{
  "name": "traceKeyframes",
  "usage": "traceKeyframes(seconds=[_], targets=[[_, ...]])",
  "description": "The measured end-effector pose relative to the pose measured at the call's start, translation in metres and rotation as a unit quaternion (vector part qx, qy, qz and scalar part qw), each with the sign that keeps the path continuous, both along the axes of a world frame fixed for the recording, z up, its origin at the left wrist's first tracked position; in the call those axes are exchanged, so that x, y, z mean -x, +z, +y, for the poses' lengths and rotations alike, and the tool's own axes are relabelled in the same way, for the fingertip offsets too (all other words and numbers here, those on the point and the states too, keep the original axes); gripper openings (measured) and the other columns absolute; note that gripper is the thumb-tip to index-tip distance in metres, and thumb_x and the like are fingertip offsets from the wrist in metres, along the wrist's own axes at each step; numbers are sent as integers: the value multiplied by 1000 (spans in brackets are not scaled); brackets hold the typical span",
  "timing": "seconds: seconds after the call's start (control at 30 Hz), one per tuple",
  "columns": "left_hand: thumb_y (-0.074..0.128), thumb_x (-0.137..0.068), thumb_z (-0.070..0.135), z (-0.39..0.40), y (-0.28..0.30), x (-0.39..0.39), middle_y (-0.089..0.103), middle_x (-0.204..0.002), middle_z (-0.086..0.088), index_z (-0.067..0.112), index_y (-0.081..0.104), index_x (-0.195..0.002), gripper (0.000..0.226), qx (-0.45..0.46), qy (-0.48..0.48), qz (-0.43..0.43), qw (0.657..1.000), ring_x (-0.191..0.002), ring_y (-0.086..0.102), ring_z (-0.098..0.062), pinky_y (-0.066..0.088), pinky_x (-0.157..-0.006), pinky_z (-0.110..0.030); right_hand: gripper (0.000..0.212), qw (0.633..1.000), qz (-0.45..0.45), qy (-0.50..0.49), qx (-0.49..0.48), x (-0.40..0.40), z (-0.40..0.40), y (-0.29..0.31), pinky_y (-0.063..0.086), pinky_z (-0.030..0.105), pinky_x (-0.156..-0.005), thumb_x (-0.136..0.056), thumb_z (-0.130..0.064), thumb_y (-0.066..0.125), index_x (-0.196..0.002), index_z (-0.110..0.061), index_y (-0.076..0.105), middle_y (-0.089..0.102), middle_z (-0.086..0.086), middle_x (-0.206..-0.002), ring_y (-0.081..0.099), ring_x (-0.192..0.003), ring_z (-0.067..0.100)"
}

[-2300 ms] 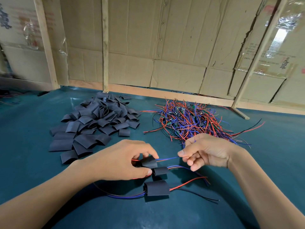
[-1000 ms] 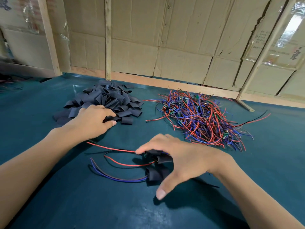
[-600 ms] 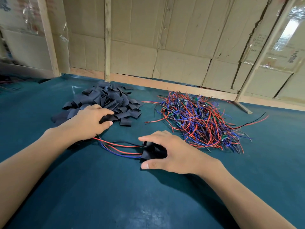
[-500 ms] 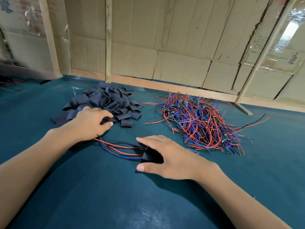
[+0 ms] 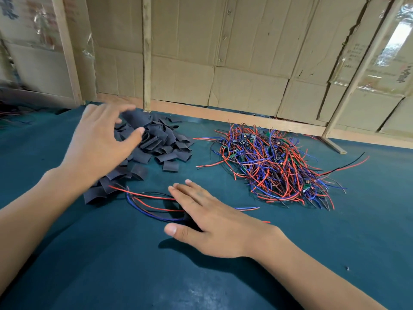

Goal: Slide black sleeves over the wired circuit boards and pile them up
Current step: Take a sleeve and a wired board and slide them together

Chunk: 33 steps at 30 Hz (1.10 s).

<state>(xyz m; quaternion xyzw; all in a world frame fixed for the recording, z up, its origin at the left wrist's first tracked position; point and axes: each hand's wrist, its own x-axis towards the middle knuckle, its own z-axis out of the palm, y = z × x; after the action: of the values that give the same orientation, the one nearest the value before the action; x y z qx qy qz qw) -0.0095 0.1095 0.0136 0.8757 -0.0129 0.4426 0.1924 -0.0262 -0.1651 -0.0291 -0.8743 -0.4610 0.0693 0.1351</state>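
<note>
A heap of flat black sleeves point(image 5: 156, 144) lies at the back left of the teal table. My left hand point(image 5: 100, 142) hovers over it with fingers spread and holds nothing. A tangle of red, blue and black wired circuit boards point(image 5: 272, 168) lies to the right. My right hand point(image 5: 207, 215) lies flat, fingers straight, on the small pile of sleeved boards point(image 5: 190, 220), which it mostly hides. Their red and blue wires point(image 5: 145, 200) trail out to the left.
The teal table point(image 5: 134, 265) stretches toward me in front of the piles. A cardboard wall point(image 5: 223, 52) with wooden posts point(image 5: 146, 52) closes off the back edge. A slanted wooden strut point(image 5: 333, 144) stands on the table at the back right.
My left hand has lifted off the near edge of the sleeve heap and moved up over it with fingers spread. My right hand has flattened on the sleeved boards.
</note>
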Motion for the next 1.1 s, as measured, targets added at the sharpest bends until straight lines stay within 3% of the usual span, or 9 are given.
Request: traceKeyframes(seconds=[0.13, 0.2, 0.27, 0.37, 0.5, 0.63, 0.8, 0.97, 1.1], targets=[[69, -84, 36, -52, -11, 12, 56, -109, 13, 30, 52, -131, 50, 7, -101, 66, 993, -96, 50, -4, 39, -87, -24, 59, 988, -93, -1, -123, -5, 5, 11, 12, 37, -126, -105, -48, 38, -154, -15, 37, 34, 8, -161, 20, -152, 19], [66, -84, 39, -83, -27, 18, 59, -117, 20, 34, 49, -130, 49, 97, -157, 117, 976, -99, 56, 2, 42, -86, -19, 37, 952, -192, -39, -236, -21, -12, 21, 35, 41, -114, -104, -29, 47, -130, -10, 65, 63, 8, -135, 53, -130, 24], [63, -87, 41, -106, -44, 21, 59, -120, 23, 37, 44, -129, 47, 148, -190, 160, 957, -106, 55, 3, 42, -87, -21, 24, 913, -246, -123, -301, -41, -39, 27, 45, 45, -100, -98, -18, 56, -112, -10, 74, 72, 2, -115, 64, -110, 22], [58, -93, 39, -117, -57, 23, 52, -131, 15, 32, 39, -136, 48, 73, -209, 177, 959, -117, 49, -8, 40, -100, -34, 20, 883, -253, -252, -305, -69, -73, 23, 48, 43, -95, -94, -9, 61, -110, -11, 74, 72, 4, -107, 65, -97, 22], [53, -97, 37, -115, -55, 22, 47, -130, 15, 30, 39, -137, 43, 11, -215, 180, 960, -118, 46, -15, 38, -103, -44, 19, 893, -208, -269, -295, -93, -88, 14, 47, 12, -81, -92, -2, 65, -105, -10, 77, 75, 7, -98, 63, -79, 13], [55, -95, 38, -113, -52, 15, 47, -129, 15, 24, 39, -140, 49, 11, -211, 160, 964, -120, 46, -16, 38, -105, -41, 15, 931, -178, -275, -160, -111, -77, 4, 43, 30, -88, -93, -17, 66, -99, -8, 76, 71, 12, -98, 64, -96, 30], [53, -97, 40, -118, -51, 6, 47, -136, 7, 23, 36, -142, 51, 9, -202, 167, 965, -121, 45, -16, 37, -105, -36, 30, 919, -202, -336, -29, -119, -60, 7, 43, 37, -76, -95, -37, 58, -77, -13, 56, 67, 15, -92, 61, -93, 34], [55, -96, 38, -118, -50, 2, 50, -132, 0, 21, 36, -141, 51, 41, -190, 159, 968, -118, 47, -19, 37, -104, -34, 23, 909, -126, -382, -109, -114, -58, 14, 51, 33, -92, -90, -30, 70, -110, -19, 71, 74, 2, -108, 66, -104, 24], [57, -95, 38, -116, -51, -3, 50, -126, 7, 25, 34, -141, 53, 93, -196, 164, 962, -119, 45, -15, 37, -103, -32, 24, 906, -28, -386, -173, -113, -73, 25, 47, 25, -82, -84, -40, 78, -102, -24, 73, 73, -5, -92, 65, -86, 11]])
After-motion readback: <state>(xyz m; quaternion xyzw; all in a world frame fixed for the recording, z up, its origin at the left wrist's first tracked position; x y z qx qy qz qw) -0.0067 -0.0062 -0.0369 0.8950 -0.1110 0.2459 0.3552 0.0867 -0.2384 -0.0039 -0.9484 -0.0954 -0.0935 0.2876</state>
